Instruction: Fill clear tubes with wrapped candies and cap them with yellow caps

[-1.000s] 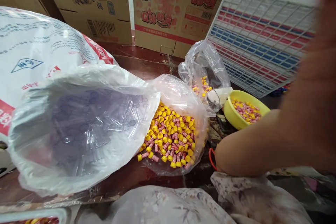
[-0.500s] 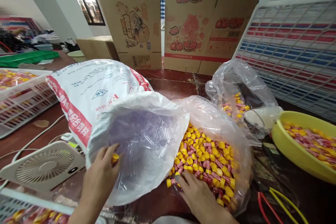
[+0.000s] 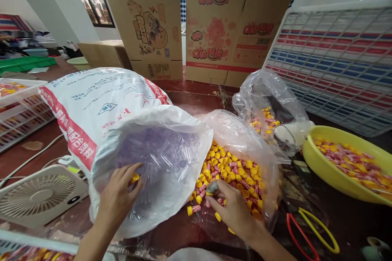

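My left hand (image 3: 120,191) is at the mouth of a white woven sack (image 3: 154,216), with a small yellow cap (image 3: 134,177) between its curled fingers. Inside the sack lie many clear plastic tubes (image 3: 180,161). My right hand (image 3: 234,208) is over the near edge of a clear plastic bag (image 3: 245,130) full of yellow caps with red-and-white wrapped stems (image 3: 225,167). Its thumb and a finger with a grey covering pinch one yellow cap (image 3: 209,193). One loose capped piece (image 3: 193,210) rests on the table close to this hand.
A white fan (image 3: 43,197) stands at left, near white crates (image 3: 27,114). To the right are a yellow basin (image 3: 346,175) of wrapped pieces, red and yellow handles (image 3: 318,228) and another clear bag (image 3: 260,85). Cardboard boxes (image 3: 239,28) and a white rack (image 3: 333,57) stand behind.
My right hand has lifted slightly from the pile and now pinches a yellow cap. My left hand keeps its cap at the sack mouth. The whole view has shifted a little.
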A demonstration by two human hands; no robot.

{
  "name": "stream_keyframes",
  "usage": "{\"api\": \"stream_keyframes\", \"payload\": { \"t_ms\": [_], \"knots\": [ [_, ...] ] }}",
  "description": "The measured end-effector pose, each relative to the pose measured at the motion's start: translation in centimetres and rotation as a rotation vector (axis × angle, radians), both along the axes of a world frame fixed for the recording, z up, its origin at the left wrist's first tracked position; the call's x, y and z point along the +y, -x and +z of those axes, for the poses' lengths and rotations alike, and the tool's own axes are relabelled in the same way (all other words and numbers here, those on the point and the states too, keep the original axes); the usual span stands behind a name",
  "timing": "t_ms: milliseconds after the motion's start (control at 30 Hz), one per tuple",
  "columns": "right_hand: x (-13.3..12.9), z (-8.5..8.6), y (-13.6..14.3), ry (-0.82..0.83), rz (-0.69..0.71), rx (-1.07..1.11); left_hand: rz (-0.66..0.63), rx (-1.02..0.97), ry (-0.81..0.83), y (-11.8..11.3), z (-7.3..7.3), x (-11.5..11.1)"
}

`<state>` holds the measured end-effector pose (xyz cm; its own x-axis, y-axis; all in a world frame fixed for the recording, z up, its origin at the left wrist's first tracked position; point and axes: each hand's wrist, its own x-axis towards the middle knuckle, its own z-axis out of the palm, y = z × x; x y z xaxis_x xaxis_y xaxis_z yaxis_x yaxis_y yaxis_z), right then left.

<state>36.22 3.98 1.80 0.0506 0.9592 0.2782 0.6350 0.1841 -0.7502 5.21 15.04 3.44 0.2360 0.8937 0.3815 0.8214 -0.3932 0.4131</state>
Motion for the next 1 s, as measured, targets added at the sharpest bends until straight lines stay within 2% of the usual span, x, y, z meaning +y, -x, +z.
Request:
{"api": "stream_keyframes", "payload": {
  "t_ms": [67, 167, 267, 333, 433, 533, 600, 667, 733, 833, 900, 933, 1000],
  "knots": [
    [0.4, 1.5, 0.6, -0.039, -0.007, 0.254, -0.088, -0.199, 0.099, -1.6, 1.2, -1.2],
    [0.9, 3.7, 2.0, -0.109, 0.014, 0.491, -0.231, -0.454, 0.467, -4.7, 2.3, -3.7],
    [1.2, 5.1, 3.0, -0.181, 0.071, 0.465, -0.332, -0.662, 0.82, -7.2, 2.0, -5.8],
    [1.2, 5.5, 3.2, -0.207, 0.127, 0.357, -0.367, -0.789, 0.953, -8.3, 1.6, -6.6],
    [0.8, 5.4, 2.9, -0.171, 0.253, 0.204, -0.303, -1.032, 1.082, -9.3, 1.1, -7.5],
    [0.0, 4.4, 2.6, -0.187, 0.382, 0.04, -0.127, -1.306, 1.232, -10.2, 0.8, -8.6],
    [-0.5, 3.1, 2.8, -0.264, 0.367, -0.104, -0.05, -1.416, 1.278, -10.9, 0.3, -9.4],
    [-1.1, 1.8, 3.3, -0.316, 0.297, -0.195, -0.056, -1.462, 1.298, -11.5, -0.4, -10.1],
    [-1.6, 0.8, 3.8, -0.318, 0.263, -0.209, -0.116, -1.466, 1.316, -12.0, -1.2, -10.4],
    [-1.9, 0.7, 3.7, -0.229, 0.362, -0.224, -0.203, -1.296, 1.311, -11.4, -1.9, -9.9],
    [-1.8, 1.1, 2.8, -0.13, 0.435, -0.245, -0.223, -1.006, 1.191, -10.0, -1.8, -8.9],
    [-1.7, 1.3, 2.1, -0.081, 0.423, -0.247, -0.2, -0.833, 1.081, -9.0, -1.6, -8.2],
    [-1.4, 1.3, 0.7, -0.015, 0.275, -0.228, -0.096, -0.465, 0.818, -6.7, -1.2, -6.7]
  ]
}}
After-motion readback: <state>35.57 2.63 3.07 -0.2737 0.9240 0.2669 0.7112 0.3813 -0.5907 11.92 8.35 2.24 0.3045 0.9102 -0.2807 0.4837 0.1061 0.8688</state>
